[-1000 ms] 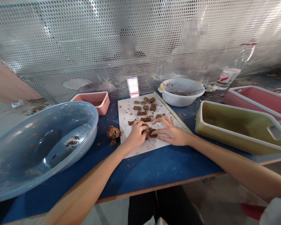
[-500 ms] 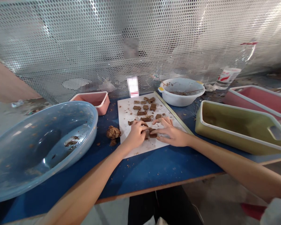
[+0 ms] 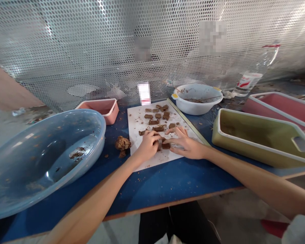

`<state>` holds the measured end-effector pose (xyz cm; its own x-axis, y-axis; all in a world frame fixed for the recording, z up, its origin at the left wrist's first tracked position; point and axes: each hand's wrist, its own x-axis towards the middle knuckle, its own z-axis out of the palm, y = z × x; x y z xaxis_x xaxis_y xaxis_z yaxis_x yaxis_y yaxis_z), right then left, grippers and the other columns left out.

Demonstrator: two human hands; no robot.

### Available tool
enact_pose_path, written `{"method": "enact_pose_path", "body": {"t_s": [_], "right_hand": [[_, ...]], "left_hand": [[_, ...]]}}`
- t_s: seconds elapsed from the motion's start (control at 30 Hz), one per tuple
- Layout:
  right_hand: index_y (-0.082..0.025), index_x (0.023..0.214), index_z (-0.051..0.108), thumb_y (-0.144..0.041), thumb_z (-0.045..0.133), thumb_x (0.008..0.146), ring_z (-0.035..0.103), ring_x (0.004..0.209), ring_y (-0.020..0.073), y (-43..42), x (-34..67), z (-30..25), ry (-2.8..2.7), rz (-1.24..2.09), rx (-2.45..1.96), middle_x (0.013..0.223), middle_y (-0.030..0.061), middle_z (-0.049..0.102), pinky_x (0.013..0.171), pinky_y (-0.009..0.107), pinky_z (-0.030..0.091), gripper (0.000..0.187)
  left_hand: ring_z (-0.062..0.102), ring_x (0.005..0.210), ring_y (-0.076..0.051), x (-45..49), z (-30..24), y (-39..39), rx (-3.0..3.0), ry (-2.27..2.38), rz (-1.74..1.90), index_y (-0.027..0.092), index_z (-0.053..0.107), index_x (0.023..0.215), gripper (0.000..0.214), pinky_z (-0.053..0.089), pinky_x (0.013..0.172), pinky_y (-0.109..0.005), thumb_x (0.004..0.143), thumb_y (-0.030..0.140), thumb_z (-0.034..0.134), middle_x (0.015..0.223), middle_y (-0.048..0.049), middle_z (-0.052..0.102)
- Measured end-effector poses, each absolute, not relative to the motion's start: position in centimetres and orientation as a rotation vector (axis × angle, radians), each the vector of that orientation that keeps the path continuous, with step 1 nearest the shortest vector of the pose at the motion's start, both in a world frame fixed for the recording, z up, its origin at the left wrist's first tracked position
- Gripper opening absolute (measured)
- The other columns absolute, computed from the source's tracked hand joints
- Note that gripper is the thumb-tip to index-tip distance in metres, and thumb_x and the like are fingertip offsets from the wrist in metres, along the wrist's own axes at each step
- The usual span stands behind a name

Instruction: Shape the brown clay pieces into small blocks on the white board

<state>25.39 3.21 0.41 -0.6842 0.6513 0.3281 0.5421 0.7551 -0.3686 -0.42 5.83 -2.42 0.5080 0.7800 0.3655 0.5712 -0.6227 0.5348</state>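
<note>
A white cutting board (image 3: 147,159) lies on the blue table and carries several small brown clay-like blocks (image 3: 154,122). My left hand (image 3: 147,145) is curled with its fingers pinched on a brown piece at the board's middle. My right hand (image 3: 186,142) lies beside it, fingers stretched out and pressing on a brown block (image 3: 166,145) between the two hands. A rough brown lump (image 3: 122,143) sits on the table just left of the board.
A large blue basin (image 3: 40,159) stands at the left, a small pink tub (image 3: 105,108) behind it. A white bowl (image 3: 197,98) sits behind the board, green (image 3: 259,139) and pink (image 3: 282,108) trays at the right, a plastic bottle (image 3: 254,74) beyond. Perforated metal screen at the back.
Both hands stay at the same spot on the board with only slight finger movement on the brown pieces. Nothing else has moved.
</note>
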Motion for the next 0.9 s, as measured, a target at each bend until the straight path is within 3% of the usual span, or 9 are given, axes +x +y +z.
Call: {"method": "enact_pose_path", "body": {"t_s": [0.17,0.53,0.77,0.9], "right_hand": [[-0.037,0.151,0.064,-0.047,0.052,0.111,0.05,0.135,0.0327,3.4,25.6,0.4,-2.477,0.218,-0.888,0.146,0.0122,0.055,0.117,0.059,0.044,0.043],[-0.037,0.144,0.069,-0.044,0.053,0.111,0.049,0.134,0.0337,3.9,25.8,-0.3,-2.443,0.139,-0.917,0.144,0.0123,0.053,0.114,0.059,0.042,0.037],[-0.035,0.146,0.062,-0.055,0.069,0.1,0.05,0.133,0.0398,4.6,23.8,0.4,-2.352,0.083,-1.23,0.143,0.0141,0.052,0.111,0.065,0.044,0.05],[-0.032,0.145,0.059,-0.049,0.073,0.096,0.047,0.134,0.0412,4.7,22.3,0.7,-2.368,0.076,-1.236,0.146,0.0149,0.05,0.112,0.067,0.042,0.053]], "left_hand": [[0.054,0.117,-0.03,-0.4,-2.4,5.9,2.415,1.11,0.846,0.024,0.083,0.106,0.042,0.051,0.107,-0.053,0.094,-0.002,0.052,0.117,-0.0085,0.07],[0.054,0.118,-0.03,-0.5,-2.5,5.9,2.391,1.091,0.849,0.024,0.083,0.109,0.041,0.051,0.108,-0.054,0.096,0.001,0.052,0.118,-0.0094,0.07],[0.055,0.117,-0.03,-0.5,-2.6,6.0,2.426,1.075,0.863,0.023,0.082,0.107,0.039,0.05,0.109,-0.054,0.095,0.0,0.052,0.118,-0.0088,0.072],[0.056,0.122,-0.03,-0.4,-2.6,6.0,2.391,1.071,0.906,0.025,0.08,0.121,0.05,0.049,0.113,-0.057,0.092,-0.003,0.051,0.125,-0.0088,0.072]]}}
